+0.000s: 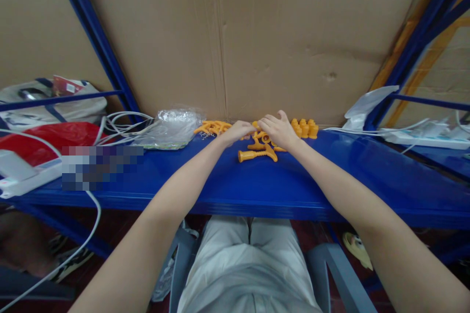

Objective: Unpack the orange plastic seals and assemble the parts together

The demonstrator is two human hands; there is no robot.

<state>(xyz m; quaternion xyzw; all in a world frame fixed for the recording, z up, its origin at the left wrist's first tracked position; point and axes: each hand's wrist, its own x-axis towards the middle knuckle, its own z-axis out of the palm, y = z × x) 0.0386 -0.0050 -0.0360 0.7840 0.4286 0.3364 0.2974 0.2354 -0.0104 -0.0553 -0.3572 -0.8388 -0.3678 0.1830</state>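
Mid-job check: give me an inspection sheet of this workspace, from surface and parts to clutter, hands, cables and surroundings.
Surface: blue tabletop; spills: nothing seen.
Job's things: loose orange pieces beside the left hand; a T-ended orange piece lying in front; stubby orange pieces grouped beyond the right hand.
Clutter: clear plastic bag and red item, both to the left.
Hands: both among orange pieces; grip hidden.
Cables: a white cable hangs over the front edge at left; others loop near the bag.
Surroundings: cardboard panel behind; blue posts either side.
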